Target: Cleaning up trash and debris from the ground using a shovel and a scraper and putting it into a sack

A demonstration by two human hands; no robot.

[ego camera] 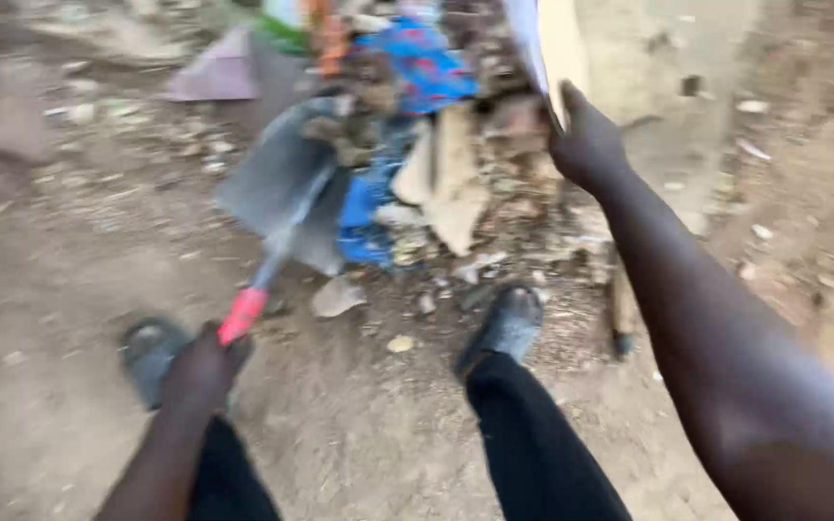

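My left hand (pixel 200 371) grips the red end (pixel 242 315) of a shovel handle. The grey metal shovel blade (pixel 282 178) lies flat on the dirt, its far edge against a heap of rubbish (pixel 436 145). My right hand (pixel 586 145) is raised over the heap and holds a flat pale piece of cardboard (pixel 552 48) by its lower edge. The heap holds blue plastic scraps (pixel 422 63), torn cardboard and stones. The picture is blurred by motion.
My two feet in dark slippers (pixel 509 323) stand on bare brown dirt just short of the heap. Small stones and scraps (pixel 338 296) lie scattered about. A purple-grey sheet (pixel 216 72) lies beyond the shovel at the back left.
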